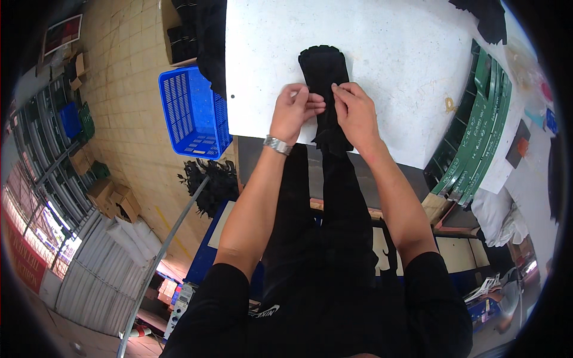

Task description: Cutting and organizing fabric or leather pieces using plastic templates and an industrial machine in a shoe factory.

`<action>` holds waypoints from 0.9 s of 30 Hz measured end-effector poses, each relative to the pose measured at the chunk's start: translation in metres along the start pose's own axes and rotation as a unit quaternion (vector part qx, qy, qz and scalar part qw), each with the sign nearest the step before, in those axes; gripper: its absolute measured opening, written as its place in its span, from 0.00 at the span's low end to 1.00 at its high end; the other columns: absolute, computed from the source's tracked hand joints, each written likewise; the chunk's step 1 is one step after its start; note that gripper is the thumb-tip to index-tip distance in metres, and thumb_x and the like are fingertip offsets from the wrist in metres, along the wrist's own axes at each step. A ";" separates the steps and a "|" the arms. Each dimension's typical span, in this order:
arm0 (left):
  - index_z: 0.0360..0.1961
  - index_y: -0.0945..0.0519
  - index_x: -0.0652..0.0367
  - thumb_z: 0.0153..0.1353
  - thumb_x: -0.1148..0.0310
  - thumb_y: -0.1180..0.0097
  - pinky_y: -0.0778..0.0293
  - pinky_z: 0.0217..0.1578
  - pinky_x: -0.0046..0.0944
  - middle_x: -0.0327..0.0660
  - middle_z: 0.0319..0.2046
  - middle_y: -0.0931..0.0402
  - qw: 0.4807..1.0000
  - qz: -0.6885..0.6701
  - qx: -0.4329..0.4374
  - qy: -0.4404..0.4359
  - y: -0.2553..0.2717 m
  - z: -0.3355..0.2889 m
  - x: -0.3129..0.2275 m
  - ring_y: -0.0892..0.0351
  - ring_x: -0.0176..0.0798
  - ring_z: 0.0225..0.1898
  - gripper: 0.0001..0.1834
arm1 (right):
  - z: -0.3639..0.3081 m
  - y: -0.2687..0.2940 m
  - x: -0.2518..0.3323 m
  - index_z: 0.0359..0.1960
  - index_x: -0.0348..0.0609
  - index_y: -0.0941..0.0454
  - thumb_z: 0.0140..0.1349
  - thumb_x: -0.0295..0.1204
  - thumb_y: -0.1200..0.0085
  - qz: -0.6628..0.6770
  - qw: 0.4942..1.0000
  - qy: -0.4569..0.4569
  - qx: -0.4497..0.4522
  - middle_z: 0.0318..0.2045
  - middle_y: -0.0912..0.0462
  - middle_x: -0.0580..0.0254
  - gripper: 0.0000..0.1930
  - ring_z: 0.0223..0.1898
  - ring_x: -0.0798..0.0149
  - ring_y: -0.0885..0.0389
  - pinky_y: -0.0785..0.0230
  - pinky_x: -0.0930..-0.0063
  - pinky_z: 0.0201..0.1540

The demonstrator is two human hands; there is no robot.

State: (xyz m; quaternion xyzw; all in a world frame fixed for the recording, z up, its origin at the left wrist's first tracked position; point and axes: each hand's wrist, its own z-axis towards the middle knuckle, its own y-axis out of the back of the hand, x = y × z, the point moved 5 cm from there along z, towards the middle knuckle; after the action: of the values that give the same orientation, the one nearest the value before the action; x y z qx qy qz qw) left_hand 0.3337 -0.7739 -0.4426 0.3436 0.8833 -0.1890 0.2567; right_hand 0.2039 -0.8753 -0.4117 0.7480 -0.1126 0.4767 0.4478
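Observation:
A long, narrow black cloth piece (326,68) lies on the white tabletop (400,53), its scalloped end away from me and its ragged end at the table's near edge. It may be several layers; I cannot tell. My left hand (292,110) is at its left edge, fingers apart and partly stretched over the cloth, slightly blurred. On the opposite edge, my right hand (356,113) is closed, thumb and forefinger pinching the cloth's side. The undersides of both hands' fingers are hidden.
A blue plastic crate (179,113) stands left of the table, near hanging black cloth (212,48). Green crates (477,119) line the right side. Black pieces (209,185) hang in a bunch by a metal pole (161,256). More dark cloth (483,18) lies at the far right corner.

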 end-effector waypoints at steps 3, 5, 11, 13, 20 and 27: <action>0.60 0.41 0.64 0.69 0.65 0.40 0.13 0.42 0.42 0.51 0.34 0.19 0.988 -0.137 0.057 0.042 0.000 -0.001 0.006 0.13 0.42 0.40 0.28 | 0.003 0.003 -0.001 0.46 0.39 0.15 0.63 0.22 0.44 0.004 1.000 0.004 0.016 0.41 0.18 0.50 0.11 0.39 0.46 0.17 0.23 0.59 0.44; 0.57 0.39 0.64 0.68 0.65 0.38 0.14 0.37 0.39 0.49 0.31 0.18 0.993 -0.068 0.075 0.058 -0.008 0.001 0.007 0.13 0.40 0.35 0.26 | 0.004 0.007 -0.003 0.46 0.39 0.15 0.63 0.21 0.45 0.013 0.999 -0.008 0.031 0.41 0.17 0.50 0.11 0.40 0.45 0.17 0.23 0.59 0.44; 0.33 0.28 0.59 0.56 0.60 0.25 0.40 0.19 0.27 0.34 0.20 0.27 0.930 0.360 0.012 -0.069 -0.015 0.010 -0.002 0.36 0.25 0.18 0.22 | 0.008 0.019 -0.017 0.54 0.39 0.21 0.68 0.23 0.49 0.124 0.981 -0.096 0.118 0.47 0.16 0.51 0.14 0.28 0.58 0.17 0.24 0.68 0.35; 0.28 0.31 0.61 0.51 0.53 0.23 0.33 0.23 0.37 0.39 0.22 0.28 0.904 0.352 -0.115 -0.212 -0.023 0.000 -0.001 0.35 0.36 0.21 0.28 | 0.004 0.021 -0.021 0.60 0.40 0.25 0.71 0.25 0.51 0.176 0.952 -0.185 0.172 0.50 0.16 0.54 0.17 0.22 0.66 0.18 0.26 0.72 0.30; 0.32 0.36 0.61 0.55 0.51 0.26 0.33 0.31 0.37 0.39 0.28 0.36 0.902 0.293 -0.250 -0.193 -0.061 -0.006 0.006 0.37 0.35 0.31 0.31 | -0.005 0.022 -0.040 0.72 0.46 0.43 0.77 0.33 0.58 0.335 0.882 -0.292 0.159 0.51 0.16 0.54 0.24 0.21 0.69 0.20 0.30 0.76 0.28; 0.47 0.33 0.67 0.53 0.62 0.23 0.24 0.45 0.41 0.49 0.41 0.23 0.939 0.195 -0.231 -0.164 -0.050 0.019 0.016 0.23 0.40 0.40 0.32 | -0.029 -0.012 -0.074 0.64 0.45 0.38 0.79 0.35 0.61 0.582 0.746 -0.325 0.013 0.44 0.14 0.52 0.17 0.34 0.64 0.14 0.29 0.76 0.36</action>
State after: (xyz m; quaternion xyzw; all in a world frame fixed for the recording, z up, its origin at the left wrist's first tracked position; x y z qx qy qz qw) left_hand 0.2944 -0.8096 -0.4591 0.4046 0.7642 0.0200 0.5020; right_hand 0.1550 -0.8651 -0.4746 0.6529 -0.6584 0.3743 0.0105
